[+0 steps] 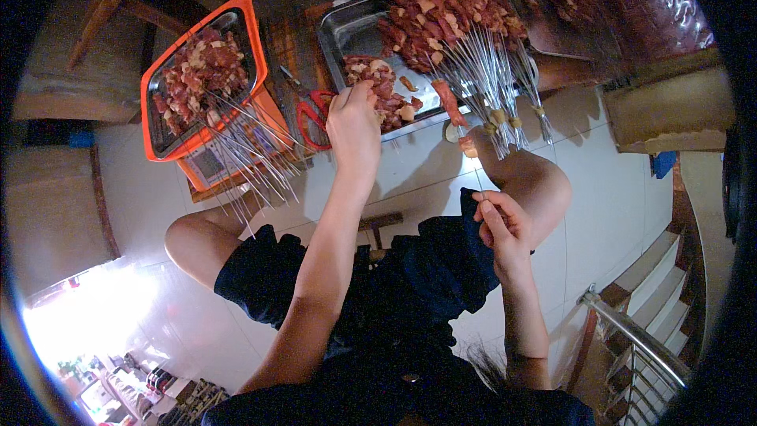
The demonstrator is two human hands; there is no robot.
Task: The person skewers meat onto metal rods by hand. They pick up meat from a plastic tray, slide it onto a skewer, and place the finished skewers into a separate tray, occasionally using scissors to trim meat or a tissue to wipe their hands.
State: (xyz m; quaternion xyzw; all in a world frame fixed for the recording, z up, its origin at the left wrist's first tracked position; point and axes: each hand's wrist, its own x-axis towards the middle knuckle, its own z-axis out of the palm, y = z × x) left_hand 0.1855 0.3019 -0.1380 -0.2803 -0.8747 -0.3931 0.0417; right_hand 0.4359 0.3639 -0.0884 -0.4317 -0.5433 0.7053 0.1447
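Observation:
My right hand (502, 222) grips a thin metal skewer (478, 174) near its lower end. Raw meat pieces (452, 107) are threaded along the skewer's upper part, which points away from me. My left hand (356, 124) reaches over the near edge of a metal tray (349, 23), its fingertips bent down at a small heap of loose raw meat chunks (387, 86). Whether a piece is between those fingers is hidden. Beyond, in the same tray, lies a large pile of skewered meat (452, 6), with bare skewer ends (488, 71) fanning towards me.
Red-handled scissors (313, 118) lie just left of my left hand. An orange scale (204, 163) bears a dark tray (254, 53) of meat skewers (204, 71), their ends jutting towards me. A stair railing (641, 334) and steps (656, 284) stand at lower right.

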